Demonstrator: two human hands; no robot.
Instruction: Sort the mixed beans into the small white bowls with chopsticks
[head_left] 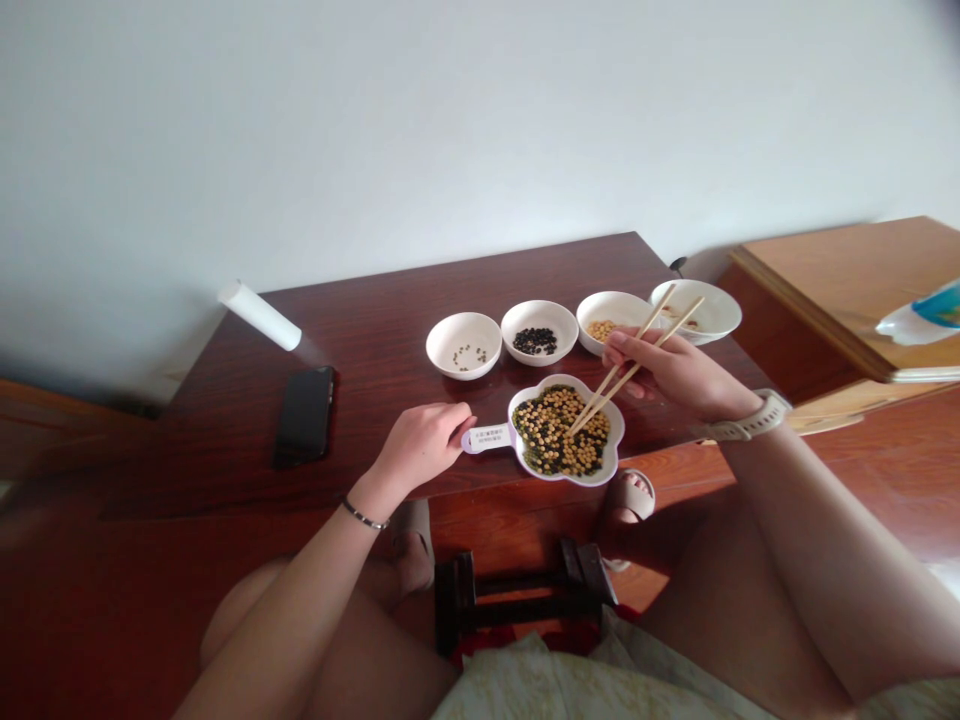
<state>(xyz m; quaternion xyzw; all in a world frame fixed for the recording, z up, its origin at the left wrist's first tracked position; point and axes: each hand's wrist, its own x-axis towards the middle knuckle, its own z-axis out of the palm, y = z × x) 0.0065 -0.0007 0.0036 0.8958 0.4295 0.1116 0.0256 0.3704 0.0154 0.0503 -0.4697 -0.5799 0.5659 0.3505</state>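
My left hand (427,440) is closed round the handle end of a flower-shaped dish (619,428), white with a purple edge. Mixed beans (559,440), yellow, black and green, fill the dish. In my right hand (667,370) is a pair of wooden chopsticks (621,375), their tips down among the beans. Behind the dish stands a row of white bowls. The leftmost bowl (442,350) has a few small beans, the second bowl (511,325) black beans, the third bowl (592,312) yellow beans. A few reddish pieces lie in the rightmost bowl (721,310), partly behind the chopsticks.
A black phone (304,415) lies on the dark wooden table (390,300) at the left, with a white cylinder (260,314) behind it. To the right is a lighter wooden cabinet (855,270) bearing a plastic bottle (926,315). A pale wall runs along the back.
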